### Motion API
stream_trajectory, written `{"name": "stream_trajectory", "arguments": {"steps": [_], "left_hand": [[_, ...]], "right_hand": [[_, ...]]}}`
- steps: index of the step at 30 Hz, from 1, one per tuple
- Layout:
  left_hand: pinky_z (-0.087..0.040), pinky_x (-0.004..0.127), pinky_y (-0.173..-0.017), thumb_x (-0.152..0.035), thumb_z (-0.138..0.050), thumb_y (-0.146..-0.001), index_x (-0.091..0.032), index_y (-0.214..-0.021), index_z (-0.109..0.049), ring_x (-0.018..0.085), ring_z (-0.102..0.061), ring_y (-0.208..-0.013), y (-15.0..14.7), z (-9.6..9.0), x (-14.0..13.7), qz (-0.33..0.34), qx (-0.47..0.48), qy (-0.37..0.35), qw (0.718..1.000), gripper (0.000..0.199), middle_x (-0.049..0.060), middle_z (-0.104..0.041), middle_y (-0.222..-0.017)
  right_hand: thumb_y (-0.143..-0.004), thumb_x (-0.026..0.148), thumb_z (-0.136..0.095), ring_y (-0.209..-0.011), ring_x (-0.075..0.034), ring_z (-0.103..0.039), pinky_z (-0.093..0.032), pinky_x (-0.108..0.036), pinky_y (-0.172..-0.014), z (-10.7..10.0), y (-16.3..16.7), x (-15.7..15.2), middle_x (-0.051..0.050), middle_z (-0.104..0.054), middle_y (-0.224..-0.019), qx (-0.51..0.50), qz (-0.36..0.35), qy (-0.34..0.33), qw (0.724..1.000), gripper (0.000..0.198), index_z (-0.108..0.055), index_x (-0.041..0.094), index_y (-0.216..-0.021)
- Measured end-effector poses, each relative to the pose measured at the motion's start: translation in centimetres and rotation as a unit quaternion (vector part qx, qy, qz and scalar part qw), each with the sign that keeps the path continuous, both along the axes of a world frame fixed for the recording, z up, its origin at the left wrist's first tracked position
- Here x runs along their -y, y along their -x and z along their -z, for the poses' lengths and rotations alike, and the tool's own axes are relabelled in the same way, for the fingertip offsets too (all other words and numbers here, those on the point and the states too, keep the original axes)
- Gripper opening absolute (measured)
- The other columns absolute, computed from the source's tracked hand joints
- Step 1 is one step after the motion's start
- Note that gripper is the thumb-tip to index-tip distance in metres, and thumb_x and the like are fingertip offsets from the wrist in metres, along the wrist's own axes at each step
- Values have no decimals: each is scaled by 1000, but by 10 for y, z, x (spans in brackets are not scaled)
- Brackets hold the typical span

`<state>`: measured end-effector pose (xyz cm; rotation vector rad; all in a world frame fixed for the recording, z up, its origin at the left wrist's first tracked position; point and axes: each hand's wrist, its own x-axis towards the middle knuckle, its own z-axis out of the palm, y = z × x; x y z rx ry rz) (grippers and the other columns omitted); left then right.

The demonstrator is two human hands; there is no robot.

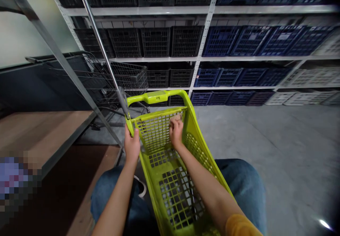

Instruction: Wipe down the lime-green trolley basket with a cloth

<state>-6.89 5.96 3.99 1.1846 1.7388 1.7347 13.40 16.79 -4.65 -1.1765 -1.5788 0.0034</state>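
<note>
A lime-green plastic shopping cart [156,167] stands between my knees, its handle at the far end. My left hand [132,144] is closed around the cart's left rim near the base of the handle. Inside the basket, my right hand [176,134] is closed on a tan, cloth-like piece [175,118], pressed to the inner side of the far grid panel [155,127]. Most of that piece is hidden by my fingers. A metal pole [99,34] with a grey lower sleeve rises from the cart's left corner, beside the handle.
Behind the cart, a white-framed rack [202,48] holds several black, blue and white crates. A dark wire shopping cart [124,76] stands at the back left. A metal-framed bench with wooden boards [47,126] is close on my left. Grey concrete floor [289,151] lies to the right.
</note>
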Motion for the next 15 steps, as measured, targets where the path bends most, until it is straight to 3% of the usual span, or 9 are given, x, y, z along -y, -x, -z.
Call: {"name": "stream_trajectory", "arguments": {"steps": [2,4,6,11,13,15], "left_hand": [[-37,32,-115,-46,-56,-91,-29,-148,-40,23,-50,-136,-1,1,0,-2,0,-2,1000,62,3,-59,-142],[-37,33,-115,-45,-56,-91,-27,-148,-41,23,-50,-135,-2,0,0,-8,-1,1,1000,61,4,-59,-142],[-38,33,-115,-44,-56,-91,-25,-147,-42,24,-52,-134,-2,-2,0,-15,-3,2,1000,60,5,-59,-142],[-39,33,-114,-42,-56,-91,-26,-146,-44,23,-53,-133,-2,-4,1,-18,-15,-10,1000,58,4,-59,-142],[-39,34,-114,-42,-56,-91,-27,-146,-44,23,-54,-132,-2,-3,1,-13,-17,-10,1000,58,4,-60,-141],[-39,34,-114,-42,-56,-92,-26,-146,-43,23,-54,-132,-2,-3,1,-14,-16,-7,1000,58,4,-60,-141]], "right_hand": [[-84,10,-44,-113,-25,-47,-43,-45,-102,-27,-6,-20,-12,-48,-116,-52,36,-39,997,43,-53,18,-126],[-84,11,-45,-115,-25,-46,-42,-46,-103,-30,-9,-25,-13,-48,-117,-66,48,-30,996,40,-53,18,-123],[-83,11,-45,-112,-25,-47,-43,-46,-101,-3,-11,-14,-13,-50,-113,-53,51,28,997,34,-56,17,-114],[-80,10,-42,-109,-27,-49,-43,-45,-101,101,-9,42,-16,-53,-121,-8,41,214,976,36,-57,14,-113],[-79,11,-43,-107,-27,-50,-43,-44,-99,112,-8,50,-16,-55,-118,-20,42,241,969,36,-57,14,-112],[-78,12,-42,-104,-26,-51,-43,-43,-98,99,-6,44,-14,-57,-109,-55,55,228,970,32,-56,15,-106]]}}
